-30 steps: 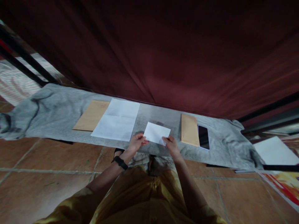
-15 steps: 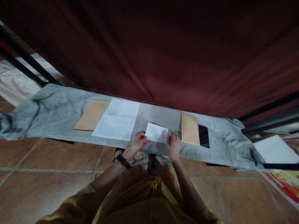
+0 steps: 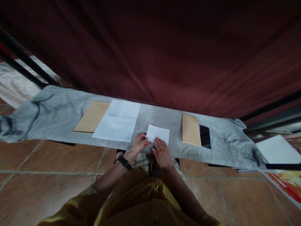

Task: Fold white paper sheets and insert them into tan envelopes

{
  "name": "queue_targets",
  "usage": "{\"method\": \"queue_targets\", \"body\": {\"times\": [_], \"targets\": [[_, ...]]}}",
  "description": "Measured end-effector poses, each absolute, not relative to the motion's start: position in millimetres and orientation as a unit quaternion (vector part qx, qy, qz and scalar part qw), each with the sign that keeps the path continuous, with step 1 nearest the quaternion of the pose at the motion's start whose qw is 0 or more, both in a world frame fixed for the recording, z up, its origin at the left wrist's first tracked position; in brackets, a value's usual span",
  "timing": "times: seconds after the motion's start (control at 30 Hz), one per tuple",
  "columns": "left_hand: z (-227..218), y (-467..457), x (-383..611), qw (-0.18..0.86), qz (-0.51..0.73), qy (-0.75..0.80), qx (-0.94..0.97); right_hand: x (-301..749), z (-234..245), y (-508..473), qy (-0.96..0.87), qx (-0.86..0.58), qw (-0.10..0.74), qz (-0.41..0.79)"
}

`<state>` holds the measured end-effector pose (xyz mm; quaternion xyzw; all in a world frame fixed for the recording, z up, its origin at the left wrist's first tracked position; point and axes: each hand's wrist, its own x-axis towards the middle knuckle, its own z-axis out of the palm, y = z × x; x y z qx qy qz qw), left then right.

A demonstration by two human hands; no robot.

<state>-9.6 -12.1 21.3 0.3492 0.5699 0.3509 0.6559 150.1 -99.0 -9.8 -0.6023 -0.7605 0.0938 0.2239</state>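
Note:
A small folded white paper (image 3: pixel 158 133) lies flat on the grey cloth (image 3: pixel 56 110) in front of me. My left hand (image 3: pixel 139 142) pinches its near left corner, thumb and fingers closed on the edge. My right hand (image 3: pixel 161 152) rests flat on the paper's near edge, fingers stretched out and pressing down. A black band is round my left wrist.
A large white sheet (image 3: pixel 118 121) overlaps a brown envelope (image 3: pixel 92 116) to the left. To the right lie a narrower brown envelope (image 3: pixel 190 129) and a dark phone (image 3: pixel 204 137). A dark red curtain (image 3: pixel 164 53) hangs behind. More white paper (image 3: pixel 276 149) sits far right on the tiled floor.
The small paper came down from a lifted, tilted position to lie flat on the cloth. My right hand let go of its right edge and moved left to press flat on it.

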Motion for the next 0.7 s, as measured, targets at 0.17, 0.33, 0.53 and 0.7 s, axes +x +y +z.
{"method": "queue_targets", "body": {"times": [0.17, 0.33, 0.53, 0.7], "targets": [[22, -12, -10, 0.655, 0.344, 0.573, 0.353, 184, -11, -111, -0.748, -0.616, 0.231, 0.091], [24, -13, -11, 0.652, 0.349, 0.572, 0.353, 201, -10, -123, -0.726, -0.628, 0.259, 0.105], [31, -16, -12, 0.657, 0.361, 0.557, 0.356, 205, -1, -111, -0.571, -0.685, 0.405, 0.203], [33, -18, 3, 0.673, 0.371, 0.528, 0.362, 210, 3, -84, -0.355, -0.696, 0.522, 0.343]]}}
